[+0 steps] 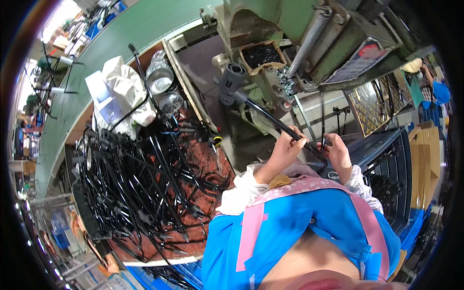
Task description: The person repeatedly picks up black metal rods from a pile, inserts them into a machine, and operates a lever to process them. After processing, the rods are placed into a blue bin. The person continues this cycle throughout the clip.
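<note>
My left hand [286, 151] is closed around a shiny black tube [270, 116] that slants up and to the left. At its far end the tube carries a dark grey plastic fitting [232, 82] with a round open mouth, close to the green machine. Near the lower end of the tube, my right hand [337, 153] has its fingers curled in a pinch. A thin dark rod [323, 121] rises beside those fingertips; whether they grip it or something smaller is hard to see.
A green press-like machine [309, 48] stands ahead, with a box of small black parts [263, 55] and loose metal fasteners [286, 84]. Black tubes [145, 179] heap on the red-brown table [220, 164] at left, near a white bag [128, 87]. A dark crate [394, 169] is at right.
</note>
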{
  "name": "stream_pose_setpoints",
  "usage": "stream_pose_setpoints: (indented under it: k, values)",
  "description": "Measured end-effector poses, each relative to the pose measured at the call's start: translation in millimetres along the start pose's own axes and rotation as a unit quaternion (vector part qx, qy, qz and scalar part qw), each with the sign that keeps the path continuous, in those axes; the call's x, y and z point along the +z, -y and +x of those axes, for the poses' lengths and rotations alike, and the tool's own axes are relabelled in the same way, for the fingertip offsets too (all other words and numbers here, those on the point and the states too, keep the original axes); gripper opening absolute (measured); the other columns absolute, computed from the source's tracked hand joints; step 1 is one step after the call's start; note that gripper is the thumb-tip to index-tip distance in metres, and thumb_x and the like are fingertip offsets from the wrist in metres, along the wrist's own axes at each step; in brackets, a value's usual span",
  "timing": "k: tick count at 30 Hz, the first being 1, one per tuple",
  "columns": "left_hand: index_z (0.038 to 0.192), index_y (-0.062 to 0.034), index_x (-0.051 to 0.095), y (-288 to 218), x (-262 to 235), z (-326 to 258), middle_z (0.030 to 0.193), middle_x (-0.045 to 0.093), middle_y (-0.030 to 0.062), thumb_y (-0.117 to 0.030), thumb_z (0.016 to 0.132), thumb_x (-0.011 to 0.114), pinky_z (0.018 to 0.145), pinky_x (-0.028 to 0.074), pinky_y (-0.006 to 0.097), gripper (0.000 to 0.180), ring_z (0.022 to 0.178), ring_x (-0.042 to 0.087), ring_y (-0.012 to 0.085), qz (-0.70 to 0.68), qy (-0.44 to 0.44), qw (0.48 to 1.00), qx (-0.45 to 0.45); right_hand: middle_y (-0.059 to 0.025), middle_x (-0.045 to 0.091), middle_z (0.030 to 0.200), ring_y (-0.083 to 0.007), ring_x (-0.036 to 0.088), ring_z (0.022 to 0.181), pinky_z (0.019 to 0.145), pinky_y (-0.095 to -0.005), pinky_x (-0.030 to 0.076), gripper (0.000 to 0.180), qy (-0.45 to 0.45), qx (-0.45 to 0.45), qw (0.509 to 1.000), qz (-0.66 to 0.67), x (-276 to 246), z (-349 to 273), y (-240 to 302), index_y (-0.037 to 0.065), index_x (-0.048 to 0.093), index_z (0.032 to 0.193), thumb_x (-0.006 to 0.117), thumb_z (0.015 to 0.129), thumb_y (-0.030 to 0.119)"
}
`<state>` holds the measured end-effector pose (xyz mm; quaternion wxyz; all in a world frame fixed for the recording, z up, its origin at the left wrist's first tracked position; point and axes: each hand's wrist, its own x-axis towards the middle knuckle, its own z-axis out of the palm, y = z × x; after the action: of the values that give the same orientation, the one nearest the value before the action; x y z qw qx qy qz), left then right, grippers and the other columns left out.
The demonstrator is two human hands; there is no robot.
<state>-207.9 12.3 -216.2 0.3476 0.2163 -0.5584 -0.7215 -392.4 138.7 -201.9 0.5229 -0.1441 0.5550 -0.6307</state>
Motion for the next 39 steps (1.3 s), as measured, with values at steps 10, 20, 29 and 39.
stream_pose_setpoints:
  k: [10, 20, 29, 39]
  values:
    - [0.102, 0.0027, 0.046, 93, -73, 0, 0.082, 0.061, 0.0105, -0.005, 0.083, 0.062, 0.061, 0.051, 0.028, 0.026, 0.075, 0.063, 0.0167, 0.056, -0.088, 0.974, -0.199, 0.0064, 0.036, 0.061, -0.0049, 0.026, 0.049, 0.047, -0.022, 0.021, 0.017, -0.044, -0.261, 0.964, -0.007, -19, 42, 122, 0.008, 0.055, 0.097, 0.054, 0.092, 0.024]
    - [0.081, -0.0012, 0.062, -46, -124, 160, 0.08, 0.056, 0.0167, -0.002, 0.08, 0.055, 0.064, 0.046, 0.043, 0.007, 0.073, 0.057, 0.0377, 0.43, -0.21, 0.843, 0.247, 0.0042, 0.049, 0.061, -0.0035, 0.037, 0.051, 0.046, -0.0207, 0.026, 0.009, -0.019, -0.187, 0.972, -0.143, 53, -1, 58, -0.002, 0.063, 0.091, 0.063, 0.083, 0.002]
    - [0.083, -0.0025, 0.066, -10, -151, 246, 0.082, 0.055, 0.0161, -0.003, 0.075, 0.06, 0.07, 0.047, 0.04, 0.01, 0.078, 0.057, 0.034, 0.557, 0.043, 0.792, 0.246, 0.0052, 0.053, 0.065, -0.0021, 0.041, 0.055, 0.049, -0.0183, 0.029, 0.008, -0.092, -0.154, 0.958, -0.226, 56, -15, 48, -0.001, 0.066, 0.089, 0.065, 0.081, 0.002]
    - [0.096, 0.0017, 0.064, -31, -141, 226, 0.084, 0.065, 0.0172, -0.001, 0.081, 0.058, 0.067, 0.05, 0.036, 0.016, 0.074, 0.062, 0.0293, 0.442, -0.098, 0.857, 0.247, 0.0044, 0.055, 0.067, -0.0024, 0.042, 0.056, 0.049, -0.0196, 0.029, 0.007, -0.07, -0.142, 0.969, -0.19, 59, -11, 47, 0.0, 0.066, 0.087, 0.065, 0.081, 0.002]
